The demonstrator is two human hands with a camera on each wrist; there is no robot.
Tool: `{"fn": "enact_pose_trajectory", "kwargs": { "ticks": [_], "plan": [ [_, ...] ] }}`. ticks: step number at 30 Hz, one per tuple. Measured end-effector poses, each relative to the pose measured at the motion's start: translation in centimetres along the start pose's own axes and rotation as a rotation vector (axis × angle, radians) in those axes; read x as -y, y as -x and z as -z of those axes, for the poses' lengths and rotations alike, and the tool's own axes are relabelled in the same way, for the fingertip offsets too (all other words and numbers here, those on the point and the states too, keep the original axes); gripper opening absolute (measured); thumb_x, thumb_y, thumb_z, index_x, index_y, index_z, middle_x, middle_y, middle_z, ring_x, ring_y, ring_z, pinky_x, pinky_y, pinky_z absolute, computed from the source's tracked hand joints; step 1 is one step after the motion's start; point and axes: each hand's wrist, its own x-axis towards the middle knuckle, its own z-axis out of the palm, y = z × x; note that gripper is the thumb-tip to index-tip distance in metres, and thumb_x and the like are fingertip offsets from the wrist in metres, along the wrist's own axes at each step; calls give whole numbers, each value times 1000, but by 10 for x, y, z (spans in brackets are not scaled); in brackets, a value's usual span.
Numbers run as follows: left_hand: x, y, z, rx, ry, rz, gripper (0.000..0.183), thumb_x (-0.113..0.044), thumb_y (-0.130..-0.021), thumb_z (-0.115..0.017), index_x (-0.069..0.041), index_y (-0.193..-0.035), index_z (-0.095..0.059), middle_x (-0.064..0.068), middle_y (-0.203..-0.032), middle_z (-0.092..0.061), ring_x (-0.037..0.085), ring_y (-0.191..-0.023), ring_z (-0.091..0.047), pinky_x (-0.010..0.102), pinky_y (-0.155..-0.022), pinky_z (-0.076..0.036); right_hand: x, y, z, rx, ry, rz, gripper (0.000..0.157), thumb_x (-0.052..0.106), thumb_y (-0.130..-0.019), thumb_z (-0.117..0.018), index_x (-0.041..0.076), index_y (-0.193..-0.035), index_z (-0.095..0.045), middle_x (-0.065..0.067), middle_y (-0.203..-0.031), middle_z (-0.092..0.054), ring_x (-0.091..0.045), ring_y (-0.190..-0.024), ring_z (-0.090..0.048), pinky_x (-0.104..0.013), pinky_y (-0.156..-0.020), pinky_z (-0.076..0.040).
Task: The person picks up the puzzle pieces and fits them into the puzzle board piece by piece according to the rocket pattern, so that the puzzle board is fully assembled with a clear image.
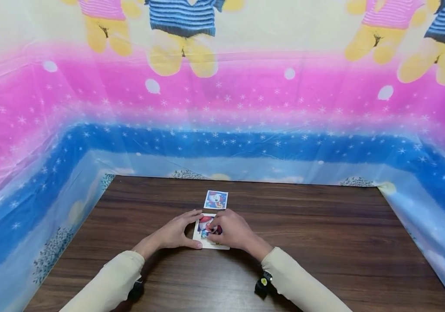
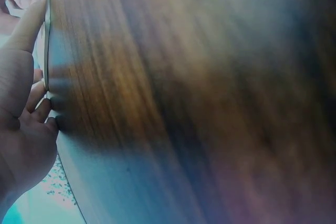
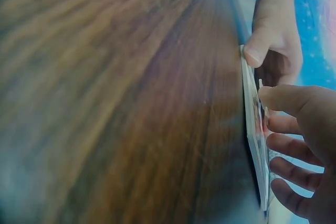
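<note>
A small picture puzzle board (image 1: 210, 244) with a pale rim lies on the table, partly covered by both hands. My left hand (image 1: 173, 229) spans its left side, fingers at the far edge and thumb at the near corner. In the left wrist view, that hand (image 2: 26, 82) grips the board's edge. My right hand (image 1: 236, 229) is over the board's right half, thumb and index finger pinching a small puzzle piece (image 1: 204, 234) close over the picture. The right wrist view shows the piece's thin edge (image 3: 261, 84) by the thumb; the other fingers are loosely bent.
Beyond the board lies a square picture card (image 1: 215, 200) with a blue and white design. The dark wood table (image 1: 316, 242) extends to both sides. A printed cloth (image 1: 222, 143) hangs along its back and sides.
</note>
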Motion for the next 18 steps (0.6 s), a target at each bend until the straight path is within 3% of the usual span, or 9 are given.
{"fn": "enact_pose_trajectory", "kwargs": {
  "ticks": [6,13,18],
  "plan": [
    [1,0,-1,1,5,-7,93,-48,-84,-83,-6,-156,-42,13,-165,-32,38,-152,-27,61,-117,-30,2,-3,-3,1,17,59,20,38,-88,-81,20,-97,-83,7,-98,-73,-9,-93,-63,-29,-86,-54],
    [1,0,-1,-3,6,2,92,-48,-84,-83,-6,-156,-43,14,-165,-31,39,-152,-28,62,-117,-30,1,-4,-3,20,12,36,22,36,-96,-72,22,-109,-82,6,-109,-73,-12,-101,-62,-34,-92,-53],
    [1,0,-1,-7,5,-12,92,-47,-84,-83,-4,-155,-43,15,-165,-32,39,-151,-29,61,-117,-30,1,-4,-3,28,43,93,21,33,-94,-74,20,-107,-82,4,-111,-72,-14,-105,-62,-34,-95,-51]
  ]
}}
